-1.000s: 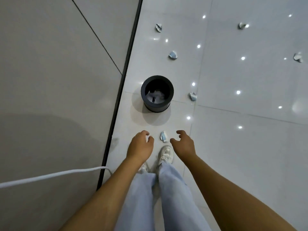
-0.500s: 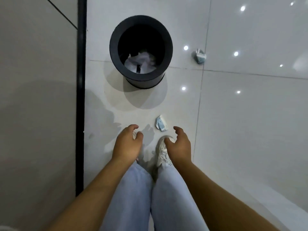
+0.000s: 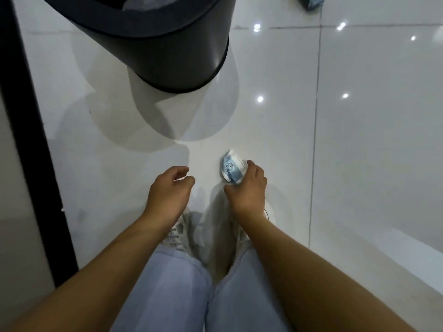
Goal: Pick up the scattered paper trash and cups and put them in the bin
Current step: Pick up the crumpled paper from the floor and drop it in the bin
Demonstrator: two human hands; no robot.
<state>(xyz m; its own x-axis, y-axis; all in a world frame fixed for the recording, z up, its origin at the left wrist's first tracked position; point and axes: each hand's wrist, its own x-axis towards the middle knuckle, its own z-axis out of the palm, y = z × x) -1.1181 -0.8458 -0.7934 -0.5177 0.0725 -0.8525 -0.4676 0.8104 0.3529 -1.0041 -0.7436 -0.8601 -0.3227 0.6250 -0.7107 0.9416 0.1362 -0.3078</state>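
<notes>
A crushed blue and white paper cup (image 3: 231,169) lies on the white floor tile just in front of my shoes. My right hand (image 3: 247,188) curls around its right side, with fingers and thumb touching it. My left hand (image 3: 167,190) hovers to the left of the cup, fingers loosely curled, holding nothing. The black round bin (image 3: 167,51) stands straight ahead at the top of the view, with white paper inside it just visible at the rim.
Another crumpled blue piece of trash (image 3: 311,2) lies at the top right edge. A black floor strip (image 3: 31,140) runs along the left, with a grey wall panel beyond it. My shoes (image 3: 177,231) and jeans are below my hands.
I have bent down much closer to the floor. My right hand has moved forward and closed around the crushed cup, which it was not touching before. The bin now looms larger.
</notes>
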